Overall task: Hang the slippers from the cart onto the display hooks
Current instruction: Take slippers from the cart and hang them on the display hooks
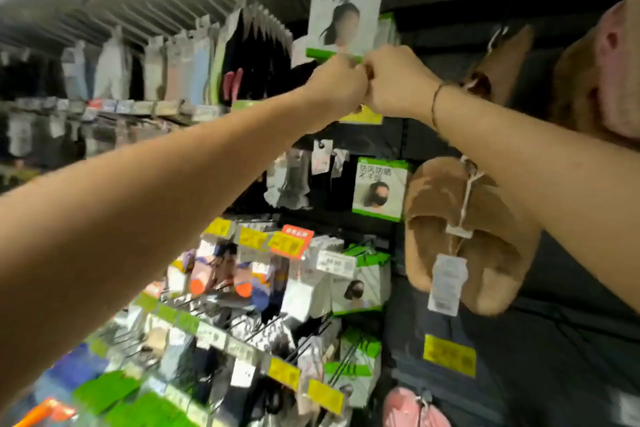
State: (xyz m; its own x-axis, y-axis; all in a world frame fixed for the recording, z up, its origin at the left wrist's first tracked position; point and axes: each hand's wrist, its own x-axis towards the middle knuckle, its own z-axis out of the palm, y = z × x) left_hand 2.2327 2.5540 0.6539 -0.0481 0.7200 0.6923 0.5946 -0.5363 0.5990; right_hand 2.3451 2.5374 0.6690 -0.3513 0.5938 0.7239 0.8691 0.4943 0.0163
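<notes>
Head view: both arms reach up to the centre of the frame, where the left hand [334, 83] and right hand [394, 80] meet knuckle to knuckle, fingers curled tight. What they pinch between them is hidden — perhaps a hook end or a hang-loop — so I cannot tell what either hand holds. A yellow price tag [362, 118] peeks out just below the fists.

At centre right a tan slipper pair [460, 236] already hangs, its white tag [446, 282] dangling in front. More tan slippers [502, 62] hang at upper right, and a pink pair [412, 407] sits at the bottom edge. Mask packets [346, 10] hang above the hands.

Judging by this, several pairs are up; the cart is out of view, so what remains is unknown.
</notes>
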